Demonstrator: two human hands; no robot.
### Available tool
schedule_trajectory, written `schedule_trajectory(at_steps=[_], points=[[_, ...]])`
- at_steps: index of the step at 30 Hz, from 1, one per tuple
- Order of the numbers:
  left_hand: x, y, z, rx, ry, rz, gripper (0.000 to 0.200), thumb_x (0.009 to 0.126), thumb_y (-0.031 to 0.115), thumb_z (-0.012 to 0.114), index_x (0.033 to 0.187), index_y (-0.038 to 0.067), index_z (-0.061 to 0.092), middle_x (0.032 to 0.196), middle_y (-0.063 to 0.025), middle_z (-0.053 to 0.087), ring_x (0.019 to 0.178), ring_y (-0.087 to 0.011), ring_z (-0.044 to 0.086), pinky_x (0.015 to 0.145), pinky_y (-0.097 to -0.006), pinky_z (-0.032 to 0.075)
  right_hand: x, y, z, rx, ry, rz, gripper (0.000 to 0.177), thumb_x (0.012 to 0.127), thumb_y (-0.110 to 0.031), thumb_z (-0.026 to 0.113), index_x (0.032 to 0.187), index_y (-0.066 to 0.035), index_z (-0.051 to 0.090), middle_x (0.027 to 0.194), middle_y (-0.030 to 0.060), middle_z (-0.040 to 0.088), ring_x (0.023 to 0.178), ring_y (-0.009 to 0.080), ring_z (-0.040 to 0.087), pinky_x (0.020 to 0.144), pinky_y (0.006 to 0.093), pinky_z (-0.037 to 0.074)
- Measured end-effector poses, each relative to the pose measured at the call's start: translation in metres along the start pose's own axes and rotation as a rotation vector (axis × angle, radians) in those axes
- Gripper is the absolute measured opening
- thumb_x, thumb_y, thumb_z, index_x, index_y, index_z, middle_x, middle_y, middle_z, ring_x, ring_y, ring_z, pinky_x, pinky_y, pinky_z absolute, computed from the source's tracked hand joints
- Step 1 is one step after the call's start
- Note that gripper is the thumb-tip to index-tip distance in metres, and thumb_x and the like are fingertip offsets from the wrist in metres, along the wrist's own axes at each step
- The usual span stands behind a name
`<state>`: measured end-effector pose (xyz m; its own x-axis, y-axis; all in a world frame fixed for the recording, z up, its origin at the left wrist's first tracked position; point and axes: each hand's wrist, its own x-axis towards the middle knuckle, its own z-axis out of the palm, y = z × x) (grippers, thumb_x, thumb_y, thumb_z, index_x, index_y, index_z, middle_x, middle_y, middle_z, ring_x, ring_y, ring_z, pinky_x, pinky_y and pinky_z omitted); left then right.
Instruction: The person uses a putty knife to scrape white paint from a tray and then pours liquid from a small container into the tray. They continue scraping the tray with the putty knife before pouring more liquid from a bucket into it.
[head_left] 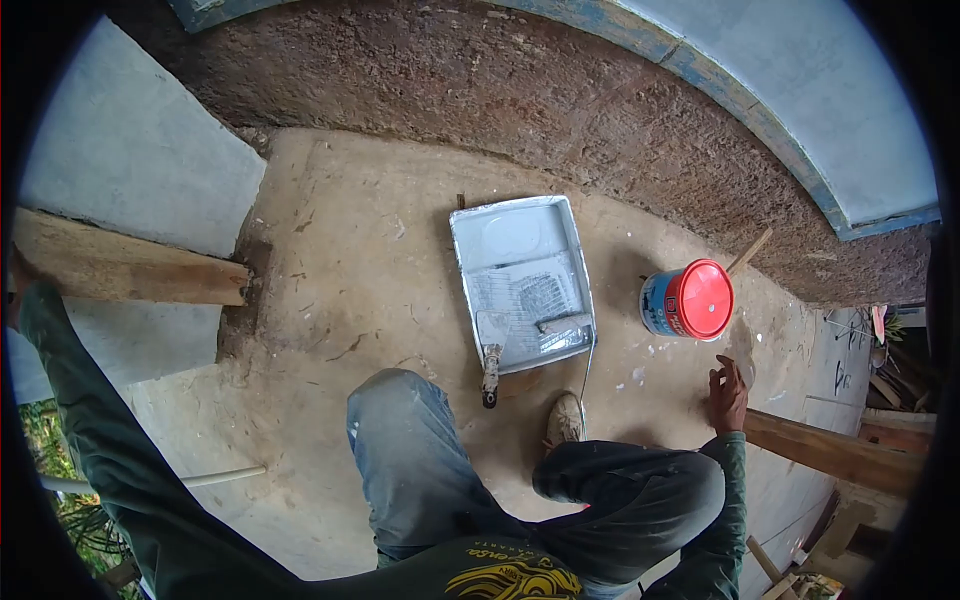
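Observation:
My right hand (728,398) hangs over the floor just below the paint bucket (658,303), which has a red lid (707,300). Its fingers are loosely bent and apart, with nothing in them. At the far left edge, my left hand (17,285) is dark and mostly cut off beside a wooden post (130,262); its fingers are hidden. Between my hands on the floor lies a paint tray (460,260) coated in pale grey-blue paint. A paint roller (565,323) rests in it, and a scraper (491,365) lies across its near edge, handle outward.
A wooden stick (750,250) pokes out behind the bucket. Ahead runs a rough brown wall base (430,80) under a painted ledge (700,65). A wooden beam (830,445) extends to the right of my right hand. My shoe (564,418) stands close to the tray.

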<state>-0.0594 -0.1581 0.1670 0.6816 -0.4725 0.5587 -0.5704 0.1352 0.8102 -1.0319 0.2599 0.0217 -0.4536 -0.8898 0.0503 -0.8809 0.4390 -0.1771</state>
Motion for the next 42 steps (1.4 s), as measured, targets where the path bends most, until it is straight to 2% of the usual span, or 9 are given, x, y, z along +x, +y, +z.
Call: schedule_trajectory(at_steps=[9,16,23,25,28,30,32,38,42], points=[[-0.009,-0.045,0.01,-0.019,-0.111,-0.084,0.079,0.075,0.048,0.074,0.137,0.009,0.044,0.132,-0.0106,0.052,0.108,-0.0249,0.056,0.09,-0.0394,0.045,0.042,-0.084,-0.074,-0.113,-0.131,-0.208,0.025,0.083,-0.007,0.064,0.107,-0.007,0.06,0.081,0.0122,0.063,0.07,0.0301,0.063,0.062,0.0403,0.05],[-0.001,-0.019,-0.002,0.004,-0.147,-0.06,0.076,0.077,0.047,0.072,0.137,0.009,0.045,0.133,-0.0096,0.052,0.108,-0.0243,0.056,0.09,-0.0388,0.045,0.052,-0.144,-0.025,0.018,-0.198,-0.434,0.025,0.08,-0.008,0.067,0.105,-0.006,0.06,0.08,0.0132,0.063,0.071,0.0298,0.064,0.062,0.041,0.05],[-0.006,0.033,-0.06,0.061,-0.097,-0.033,0.073,0.079,0.046,0.071,0.137,0.01,0.045,0.134,-0.0086,0.052,0.108,-0.0236,0.056,0.09,-0.0382,0.045,0.027,-0.15,0.031,0.155,-0.639,-0.544,0.024,0.082,-0.027,0.067,0.097,-0.009,0.063,0.082,0.0119,0.065,0.076,0.0321,0.065,0.069,0.0438,0.052],[-0.011,0.054,-0.064,0.078,-0.111,-0.021,0.073,0.079,0.046,0.07,0.137,0.01,0.045,0.134,-0.0084,0.052,0.108,-0.0234,0.056,0.09,-0.038,0.045,0.027,-0.118,0.043,0.015,-0.766,-0.361,0.024,0.08,-0.028,0.067,0.094,-0.009,0.064,0.086,0.0131,0.066,0.08,0.0328,0.065,0.073,0.0447,0.052],[-0.01,0.099,-0.059,0.083,-0.127,0.02,0.071,0.08,0.045,0.07,0.137,0.01,0.045,0.134,-0.0079,0.052,0.108,-0.0232,0.056,0.09,-0.0377,0.045,0.021,-0.072,0.055,-0.217,-0.657,-0.367,0.025,0.08,-0.029,0.067,0.095,-0.009,0.064,0.09,0.0142,0.066,0.083,0.0329,0.065,0.075,0.0435,0.051],[-0.009,0.128,-0.049,0.086,-0.15,0.047,0.071,0.08,0.045,0.069,0.137,0.011,0.045,0.135,-0.0077,0.052,0.108,-0.023,0.056,0.09,-0.0375,0.045,0.022,-0.075,0.056,-0.112,-0.701,-0.293,0.024,0.08,-0.027,0.067,0.094,-0.008,0.063,0.091,0.0142,0.065,0.084,0.0333,0.065,0.075,0.0433,0.051],[-0.008,0.148,-0.045,0.091,-0.17,0.064,0.07,0.081,0.045,0.069,0.137,0.011,0.045,0.135,-0.0074,0.051,0.108,-0.0228,0.056,0.09,-0.0374,0.045,0.025,-0.093,0.051,0.078,-0.595,-0.393,0.024,0.079,-0.025,0.067,0.095,-0.008,0.061,0.089,0.0128,0.065,0.082,0.0327,0.066,0.073,0.0437,0.051],[-0.005,0.207,-0.038,0.107,-0.224,0.11,0.067,0.083,0.044,0.067,0.137,0.011,0.045,0.136,-0.0066,0.051,0.108,-0.0222,0.056,0.089,-0.0368,0.045,0.014,-0.141,0.078,0.054,-0.491,-0.746,0.016,0.082,-0.021,0.06,0.092,-0.009,0.06,0.084,0.011,0.062,0.074,0.0273,0.065,0.063,0.0427,0.049],[-0.012,0.212,-0.069,0.147,-0.23,0.084,0.066,0.084,0.043,0.066,0.137,0.011,0.045,0.136,-0.006,0.051,0.108,-0.0219,0.056,0.089,-0.0365,0.045,-0.014,-0.177,0.134,0.252,-0.13,-1.019,0.021,0.084,-0.018,0.055,0.102,-0.011,0.063,0.088,0.0113,0.06,0.068,0.0264,0.063,0.056,0.0405,0.05]])
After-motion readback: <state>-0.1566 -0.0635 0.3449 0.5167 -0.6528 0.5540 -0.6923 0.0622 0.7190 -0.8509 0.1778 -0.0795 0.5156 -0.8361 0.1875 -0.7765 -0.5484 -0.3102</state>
